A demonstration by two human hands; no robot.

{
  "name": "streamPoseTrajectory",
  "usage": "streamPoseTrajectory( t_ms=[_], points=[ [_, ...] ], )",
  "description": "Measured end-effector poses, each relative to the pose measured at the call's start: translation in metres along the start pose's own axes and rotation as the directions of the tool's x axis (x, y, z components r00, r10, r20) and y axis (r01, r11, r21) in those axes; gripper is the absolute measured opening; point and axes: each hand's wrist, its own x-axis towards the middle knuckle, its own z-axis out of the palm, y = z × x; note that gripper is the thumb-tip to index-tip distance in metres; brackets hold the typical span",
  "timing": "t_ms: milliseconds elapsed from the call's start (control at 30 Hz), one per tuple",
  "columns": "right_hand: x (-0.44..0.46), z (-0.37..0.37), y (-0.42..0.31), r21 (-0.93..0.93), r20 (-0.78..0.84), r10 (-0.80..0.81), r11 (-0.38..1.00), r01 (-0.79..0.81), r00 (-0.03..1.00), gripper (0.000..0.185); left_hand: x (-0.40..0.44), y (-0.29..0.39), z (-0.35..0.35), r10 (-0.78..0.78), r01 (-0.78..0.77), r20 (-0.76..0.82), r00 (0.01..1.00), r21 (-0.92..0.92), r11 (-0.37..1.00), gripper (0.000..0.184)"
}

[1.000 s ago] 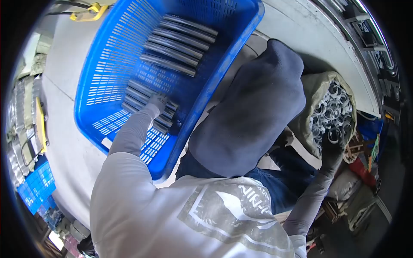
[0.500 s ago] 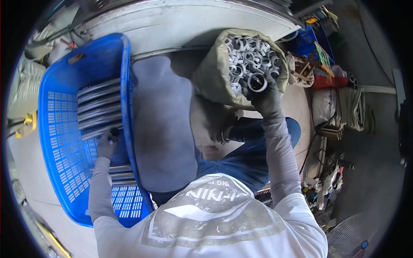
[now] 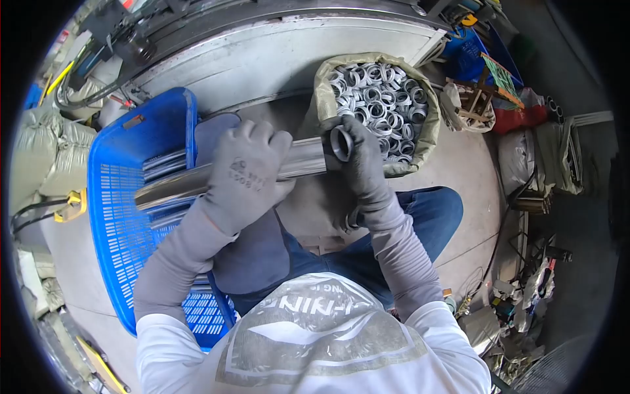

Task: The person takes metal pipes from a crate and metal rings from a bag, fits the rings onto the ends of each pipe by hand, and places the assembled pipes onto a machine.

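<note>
My left hand (image 3: pixel 246 172), in a grey glove, is wrapped over a shiny metal tube (image 3: pixel 305 156). The tube lies nearly level across my front, its left end out over the blue basket (image 3: pixel 108 172). At its right end, my gloved right hand (image 3: pixel 365 161) grips a metal ring (image 3: pixel 340 144) with the opening facing right. Dark glove fingers cover the joint, so I cannot tell whether the ring sits on the tube or just against it. More metal tubes (image 3: pixel 164 164) lie in the basket. Many loose rings (image 3: pixel 374 94) fill a fabric sack (image 3: pixel 431 128) beyond my right hand.
A grey pad (image 3: pixel 252 259) lies beside the basket, partly under my left arm. Behind stands a white metal panel (image 3: pixel 262 62). A small basket with wooden pieces (image 3: pixel 469 108) is right of the sack. Clutter and a fan (image 3: pixel 558 368) line the right side.
My left hand has come up out of the basket with a tube. My right hand has moved left from the sack with the ring, bringing it to the tube's end.
</note>
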Motion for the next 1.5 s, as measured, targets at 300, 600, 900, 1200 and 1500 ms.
streamPoseTrajectory(
  t_ms=[300, 600, 900, 1200, 1500],
  points=[
    [-0.013, 0.013, 0.008, -0.263, -0.015, -0.314, 0.917, 0.3, 0.949, 0.044, 0.018, 0.02, 0.029, -0.03, 0.027, 0.12, 0.992, 0.027, 0.999, 0.041],
    [-0.016, 0.033, 0.002, -0.404, -0.125, -0.292, 0.888, 0.22, 0.948, 0.025, 0.023, 0.03, 0.026, -0.025, 0.009, 0.159, 0.987, 0.104, 0.995, 0.047],
    [-0.008, 0.006, -0.004, -0.354, -0.107, -0.113, 0.933, 0.068, 0.988, 0.025, 0.018, 0.035, 0.013, 0.159, -0.172, -0.233, 0.959, -0.038, 0.984, 0.063],
    [0.031, -0.037, 0.039, 0.345, -0.111, 0.222, 0.923, -0.172, 0.969, 0.043, 0.007, -0.045, 0.045, -0.234, -0.09, -0.593, 0.77, -0.464, 0.881, 0.038],
    [0.061, -0.128, 0.151, -0.905, -0.337, 0.19, 0.204, -0.372, 0.922, 0.046, 0.039, -0.006, -0.07, -0.378, 0.239, -0.162, 0.911, -0.54, 0.807, 0.045]
  ],
)
